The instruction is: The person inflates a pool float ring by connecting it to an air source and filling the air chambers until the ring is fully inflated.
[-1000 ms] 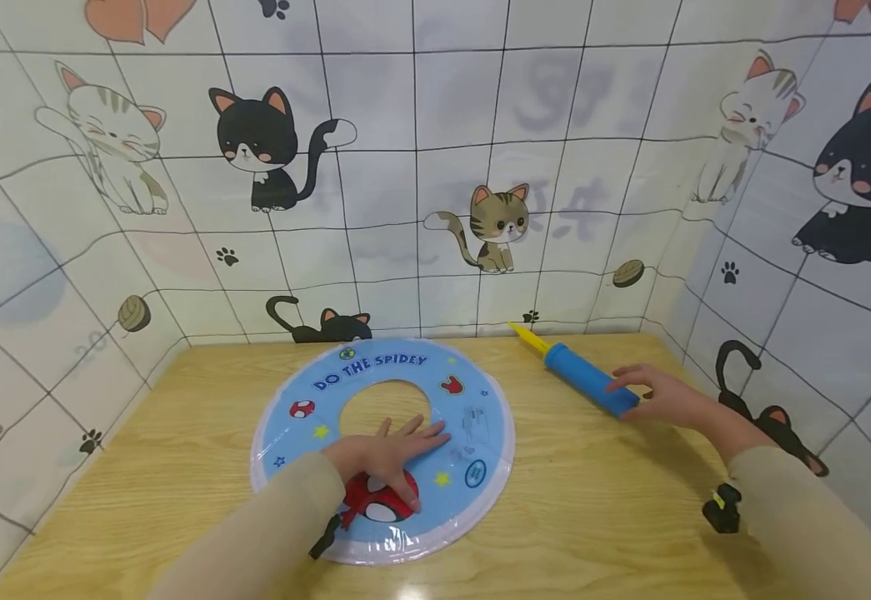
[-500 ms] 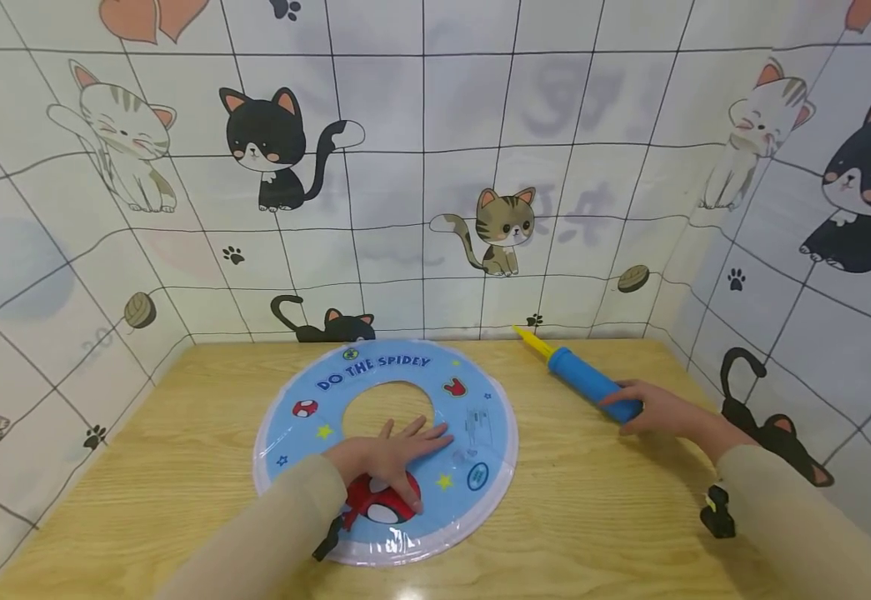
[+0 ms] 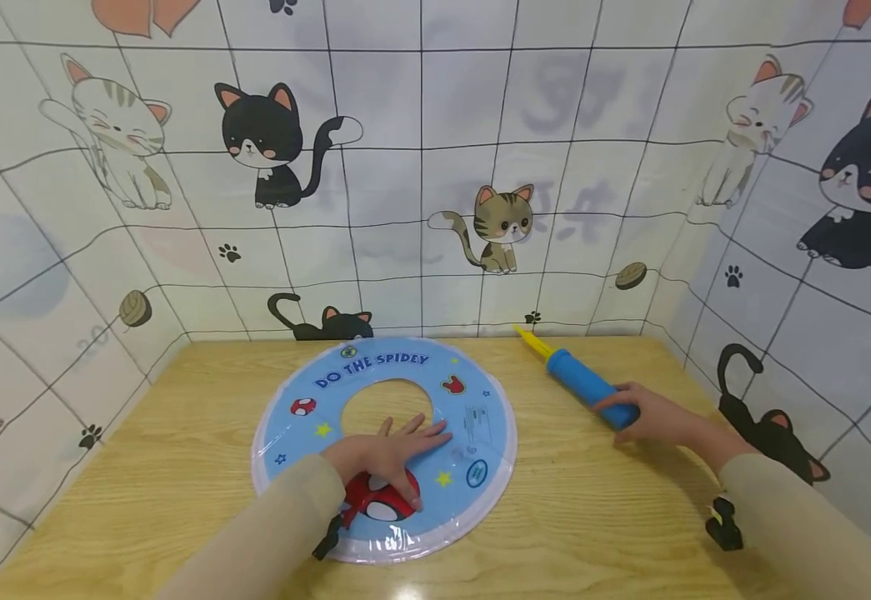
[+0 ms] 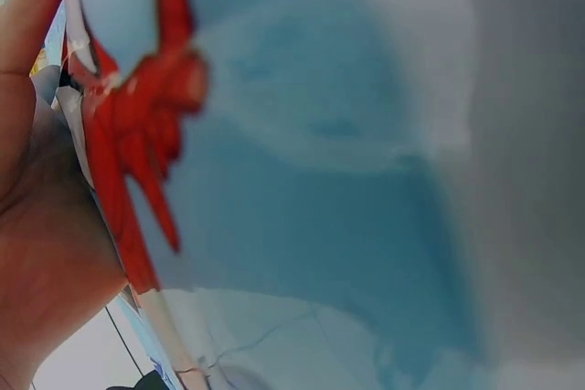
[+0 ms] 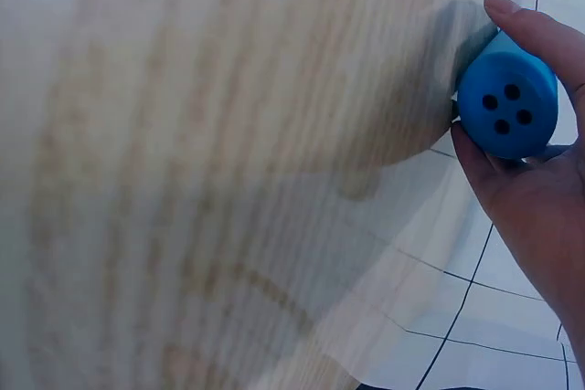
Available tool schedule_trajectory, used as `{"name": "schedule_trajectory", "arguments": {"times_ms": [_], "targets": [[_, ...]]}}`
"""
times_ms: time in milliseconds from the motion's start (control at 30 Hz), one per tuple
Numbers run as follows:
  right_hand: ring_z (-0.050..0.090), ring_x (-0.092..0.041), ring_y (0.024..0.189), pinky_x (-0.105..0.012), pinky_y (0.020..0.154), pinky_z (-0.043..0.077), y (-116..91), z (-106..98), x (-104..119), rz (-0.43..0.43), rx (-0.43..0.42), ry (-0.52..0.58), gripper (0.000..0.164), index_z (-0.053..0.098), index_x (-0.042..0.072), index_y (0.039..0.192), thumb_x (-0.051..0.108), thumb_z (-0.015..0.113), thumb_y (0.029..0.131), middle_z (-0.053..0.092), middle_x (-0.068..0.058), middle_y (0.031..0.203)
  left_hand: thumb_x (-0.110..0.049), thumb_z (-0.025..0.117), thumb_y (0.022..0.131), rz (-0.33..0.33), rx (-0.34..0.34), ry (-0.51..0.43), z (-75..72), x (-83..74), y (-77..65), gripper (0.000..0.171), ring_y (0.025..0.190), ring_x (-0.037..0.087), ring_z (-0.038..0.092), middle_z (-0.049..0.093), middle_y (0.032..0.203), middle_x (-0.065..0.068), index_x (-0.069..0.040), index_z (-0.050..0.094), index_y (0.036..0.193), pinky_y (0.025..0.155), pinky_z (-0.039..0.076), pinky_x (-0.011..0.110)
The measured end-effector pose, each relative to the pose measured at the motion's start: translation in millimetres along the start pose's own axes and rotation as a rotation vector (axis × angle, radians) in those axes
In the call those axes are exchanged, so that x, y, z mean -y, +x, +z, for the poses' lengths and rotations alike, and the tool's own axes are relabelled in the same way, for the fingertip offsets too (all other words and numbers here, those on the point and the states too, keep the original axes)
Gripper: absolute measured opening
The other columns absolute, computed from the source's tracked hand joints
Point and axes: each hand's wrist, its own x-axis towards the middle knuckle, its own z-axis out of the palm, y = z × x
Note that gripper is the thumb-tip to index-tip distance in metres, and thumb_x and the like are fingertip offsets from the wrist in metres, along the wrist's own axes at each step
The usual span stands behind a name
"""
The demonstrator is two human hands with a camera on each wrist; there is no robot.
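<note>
Blue ring (image 3: 473, 417): a flat, round sheet with a central hole and a clear rim, lettered "DO THE SPIDEY", lying left of centre on the worktop (image 3: 593, 517); its far rim meets the back edge, while wood shows along its left and right sides.
Left hand (image 3: 390, 458): laid palm down on the ring's near part, over a red printed figure; fingers straight and widely spread, gripping nothing, some tips reaching over the hole.
Pump (image 3: 585, 379): a blue tube right of the ring, slanting away to the back; I cannot tell whether its near end is raised.
Yellow nozzle (image 3: 531, 341): at the pump's far end, its tip pointing to the back edge, near the wall covering (image 3: 405, 208) with its cartoon cats.
Right hand (image 3: 648, 417): fingers curled round the pump's near end, thumb on the opposite side; the right wrist view shows four dark holes in that end.
Room: a strip of wood separates ring from pump; a broader stretch runs between the two sleeves.
</note>
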Motion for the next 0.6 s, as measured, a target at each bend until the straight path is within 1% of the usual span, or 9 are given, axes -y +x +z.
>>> {"name": "schedule_trajectory", "arguments": {"times_ms": [167, 400, 600], "targets": [[0.035, -0.058, 0.123, -0.063, 0.091, 0.039, -7.3, 3.6, 3.9, 0.006, -0.012, -0.009, 0.05, 0.068, 0.015, 0.119, 0.02, 0.086, 0.073, 0.028, -0.035, 0.143, -0.042, 0.081, 0.077, -0.006, -0.001, 0.003, 0.1, 0.0, 0.3, 0.102, 0.148, 0.026, -0.008, 0.005, 0.163, -0.006, -0.027, 0.018, 0.156, 0.11, -0.007, 0.062], [0.04, -0.056, 0.121, -0.054, 0.086, 0.045, -17.7, 3.9, 19.7, -0.042, -0.032, -0.006, 0.051, 0.065, 0.014, 0.12, 0.017, 0.085, 0.073, 0.031, -0.034, 0.143, -0.041, 0.081, 0.077, -0.017, 0.01, -0.009, -1.3, -2.8, -3.0, 0.102, 0.148, 0.026, -0.008, 0.006, 0.163, -0.006, -0.027, 0.019, 0.156, 0.111, -0.007, 0.062], [0.042, -0.055, 0.12, -0.054, 0.085, 0.047, -28.7, 0.3, 32.2, -0.089, -0.035, -0.013, 0.049, 0.065, 0.014, 0.12, 0.02, 0.085, 0.075, 0.034, -0.032, 0.142, -0.042, 0.081, 0.077, -0.005, 0.0, -0.02, 0.2, -1.3, -1.2, 0.102, 0.148, 0.026, -0.008, 0.005, 0.163, -0.007, -0.028, 0.019, 0.156, 0.111, -0.008, 0.061]]}}
